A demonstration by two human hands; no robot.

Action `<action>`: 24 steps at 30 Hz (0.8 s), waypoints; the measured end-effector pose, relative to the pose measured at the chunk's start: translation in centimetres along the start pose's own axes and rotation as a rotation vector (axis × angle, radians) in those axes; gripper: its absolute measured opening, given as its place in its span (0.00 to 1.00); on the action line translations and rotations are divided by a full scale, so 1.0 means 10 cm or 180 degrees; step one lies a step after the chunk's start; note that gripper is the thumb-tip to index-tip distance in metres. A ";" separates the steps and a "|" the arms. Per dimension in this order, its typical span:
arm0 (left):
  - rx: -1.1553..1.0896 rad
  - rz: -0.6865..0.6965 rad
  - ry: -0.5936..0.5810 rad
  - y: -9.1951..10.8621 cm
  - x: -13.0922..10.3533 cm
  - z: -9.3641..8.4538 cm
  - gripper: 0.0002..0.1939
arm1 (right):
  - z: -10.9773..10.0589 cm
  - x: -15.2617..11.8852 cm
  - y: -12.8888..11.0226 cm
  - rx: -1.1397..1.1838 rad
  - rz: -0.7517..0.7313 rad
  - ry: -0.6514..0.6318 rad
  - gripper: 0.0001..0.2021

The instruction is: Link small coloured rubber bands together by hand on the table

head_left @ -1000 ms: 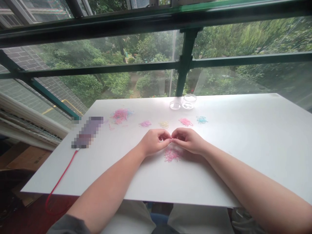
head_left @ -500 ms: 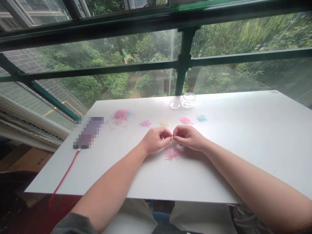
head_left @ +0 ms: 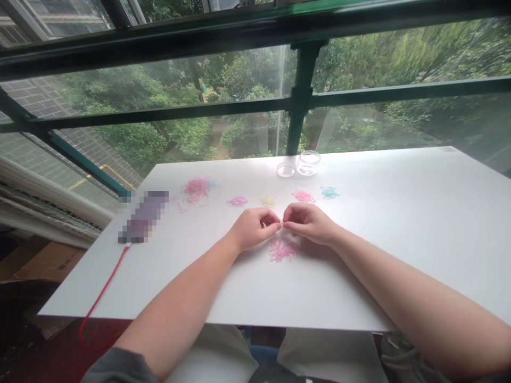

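My left hand [head_left: 257,229] and my right hand [head_left: 307,223] meet fingertip to fingertip above the white table, both pinched. Whatever sits between the fingertips is too small to make out. Just below them lies a loose pile of pink bands [head_left: 283,249]. Beyond the hands, small heaps form a row: purple bands [head_left: 237,201], yellow bands [head_left: 269,201], coral-pink bands [head_left: 303,196] and blue bands [head_left: 329,192]. A larger mixed heap [head_left: 197,188] of mostly pink bands is at the back left.
At the table's back edge stand a clear round jar [head_left: 308,163] and its clear lid [head_left: 286,171]. A blurred-out flat device [head_left: 146,217] with a red cable [head_left: 104,290] lies on the left of the white table [head_left: 419,229]. Windows with green frames rise behind.
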State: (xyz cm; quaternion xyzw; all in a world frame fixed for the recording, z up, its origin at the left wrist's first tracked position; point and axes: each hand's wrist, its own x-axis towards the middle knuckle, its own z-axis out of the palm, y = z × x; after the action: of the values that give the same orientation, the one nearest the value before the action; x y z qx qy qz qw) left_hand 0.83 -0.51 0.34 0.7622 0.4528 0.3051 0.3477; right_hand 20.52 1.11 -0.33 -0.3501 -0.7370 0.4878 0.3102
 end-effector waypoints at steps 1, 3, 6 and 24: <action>-0.0009 -0.0002 -0.0003 0.00 0.00 0.00 0.09 | 0.00 0.00 0.01 0.0001 0.0007 0.0000 0.05; -0.0024 -0.0010 -0.0015 0.00 -0.01 0.00 0.09 | -0.01 0.00 0.02 -0.0005 0.0036 -0.0016 0.05; -0.0043 -0.0035 -0.0037 0.00 -0.02 0.01 0.10 | -0.01 0.00 0.00 -0.0052 0.0109 -0.0071 0.05; -0.0092 -0.0051 0.0021 0.00 -0.02 -0.01 0.10 | -0.01 -0.02 -0.06 -0.0075 0.0082 -0.0219 0.07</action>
State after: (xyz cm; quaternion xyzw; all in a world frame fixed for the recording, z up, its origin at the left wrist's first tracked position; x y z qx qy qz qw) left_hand 0.70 -0.68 0.38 0.7524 0.4556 0.3114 0.3596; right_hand 20.60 0.84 0.20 -0.3462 -0.7484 0.4949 0.2742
